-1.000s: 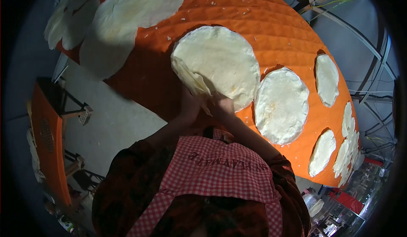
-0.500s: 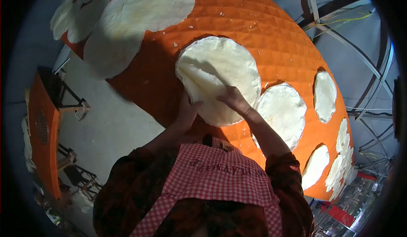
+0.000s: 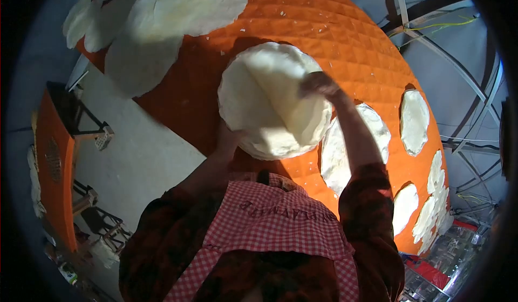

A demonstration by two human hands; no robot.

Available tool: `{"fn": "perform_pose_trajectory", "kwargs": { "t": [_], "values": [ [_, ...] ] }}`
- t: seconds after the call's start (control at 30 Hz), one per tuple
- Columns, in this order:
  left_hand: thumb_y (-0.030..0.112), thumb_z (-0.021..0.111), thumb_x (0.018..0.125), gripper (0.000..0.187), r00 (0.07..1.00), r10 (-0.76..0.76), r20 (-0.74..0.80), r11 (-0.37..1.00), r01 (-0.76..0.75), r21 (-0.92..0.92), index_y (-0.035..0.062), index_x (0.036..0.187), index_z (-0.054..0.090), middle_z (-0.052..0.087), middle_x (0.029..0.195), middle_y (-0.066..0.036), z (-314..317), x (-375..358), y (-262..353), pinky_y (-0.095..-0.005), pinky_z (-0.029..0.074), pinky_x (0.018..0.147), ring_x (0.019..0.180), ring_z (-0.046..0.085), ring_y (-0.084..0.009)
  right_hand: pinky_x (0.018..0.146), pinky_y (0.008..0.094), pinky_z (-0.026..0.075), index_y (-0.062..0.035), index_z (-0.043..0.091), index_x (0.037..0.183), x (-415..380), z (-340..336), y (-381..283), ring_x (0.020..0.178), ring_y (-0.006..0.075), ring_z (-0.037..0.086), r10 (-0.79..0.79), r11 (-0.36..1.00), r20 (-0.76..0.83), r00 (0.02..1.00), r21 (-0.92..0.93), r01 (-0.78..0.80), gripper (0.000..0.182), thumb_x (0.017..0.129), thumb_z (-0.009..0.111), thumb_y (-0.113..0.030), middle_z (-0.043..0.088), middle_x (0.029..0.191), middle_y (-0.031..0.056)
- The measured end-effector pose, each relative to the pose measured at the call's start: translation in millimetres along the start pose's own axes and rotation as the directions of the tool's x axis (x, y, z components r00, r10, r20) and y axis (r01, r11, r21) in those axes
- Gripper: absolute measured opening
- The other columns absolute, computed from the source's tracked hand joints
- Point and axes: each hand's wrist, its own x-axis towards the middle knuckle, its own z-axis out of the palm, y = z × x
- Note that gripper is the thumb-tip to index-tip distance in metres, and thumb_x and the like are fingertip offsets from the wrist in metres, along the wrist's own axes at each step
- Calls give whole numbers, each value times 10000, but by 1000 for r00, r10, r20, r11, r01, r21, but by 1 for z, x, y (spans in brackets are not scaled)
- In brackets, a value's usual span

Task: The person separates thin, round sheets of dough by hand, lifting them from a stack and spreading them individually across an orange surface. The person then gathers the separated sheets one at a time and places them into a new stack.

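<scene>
A stack of thin, pale round flatbreads (image 3: 243,102) lies on the orange quilted cloth in front of me. Its top sheet is partly lifted, with a fold running diagonally across the middle. My right hand (image 3: 319,85), smeared by motion, is at the right side of this sheet, and its fingers look closed on the sheet's edge. Beside the lower left rim of the stack is my left hand (image 3: 231,139), in shadow; its fingers are mostly hidden.
Another round flatbread (image 3: 359,145) lies close to the right of the stack. Overlapping flatbreads (image 3: 189,10) cover the far left of the orange cloth (image 3: 302,26), and several more lie at the right. A second orange-covered table (image 3: 56,172) stands across the floor at left.
My right hand has moved up and to the right, drawing the folded top flatbread with it. My left hand has shifted slightly left at the stack's lower left rim.
</scene>
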Motion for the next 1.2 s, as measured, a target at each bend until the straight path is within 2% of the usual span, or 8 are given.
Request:
{"fn": "perform_pose_trajectory", "kwargs": {
  "t": [0.07,0.13,0.17,0.27,0.5,0.73,0.97,1.2],
  "values": [
    [36,696,704,714,998,-14,-55,999,16,42,18,1329,352,468,1270,-131,3,0,7,-386,405,958,1155,470,-270,677,317,486,-43,689,790,-19,-11,-60,685,173,594,274,789,-467,841,-391,-474,206,671,702,-210,664,751,73],
    [37,700,703,731,998,-24,-63,997,28,66,16,1339,341,474,1266,-126,0,2,4,-390,405,958,1151,475,-271,638,316,456,-27,678,803,-8,-29,-117,661,133,543,365,-17,-437,822,-886,-464,259,655,698,-239,642,724,41],
    [37,702,702,739,997,-20,-69,997,25,77,16,1343,335,477,1264,-123,-1,3,5,-392,405,958,1149,477,-271,646,313,454,-3,675,831,-33,-83,-109,676,132,549,367,573,-571,734,-482,-662,257,681,663,-210,637,726,43],
    [39,712,694,771,1000,0,-4,994,0,107,22,1361,326,460,1298,-116,-4,2,6,-396,394,970,1165,466,-267,658,309,468,34,658,934,-52,-170,-178,698,140,556,273,677,-619,737,-421,-604,302,706,662,-165,623,780,43],
    [-12,675,664,804,998,-46,-34,999,46,-10,42,1376,305,430,1326,-121,-3,-2,8,-406,375,1005,1220,420,-281,553,338,483,1,643,868,-44,-225,-426,601,149,565,-244,234,-583,775,-811,-536,197,715,642,-123,598,681,43],
    [19,704,638,883,985,-91,146,956,127,-265,42,1402,262,391,1358,-119,-12,-6,21,-417,341,1046,1261,373,-273,782,403,488,-43,562,1121,46,-235,-316,924,348,623,-580,-156,-411,703,-791,-591,402,748,600,-187,647,988,185],
    [189,822,643,1021,963,-37,267,971,98,-217,76,1432,184,316,1408,-127,8,-1,56,-399,348,1054,1285,354,-281,831,356,479,-74,656,1002,51,58,-41,920,213,622,156,749,-614,774,-438,-498,254,819,669,-249,670,932,94],
    [30,680,710,905,962,-75,262,976,125,-180,78,1440,148,310,1405,-122,12,-6,58,-403,336,1062,1297,337,-266,956,412,426,-20,526,1169,-45,226,-34,1159,344,504,-94,832,-448,889,-526,-177,537,714,738,-213,527,1246,158]
  ]
}}
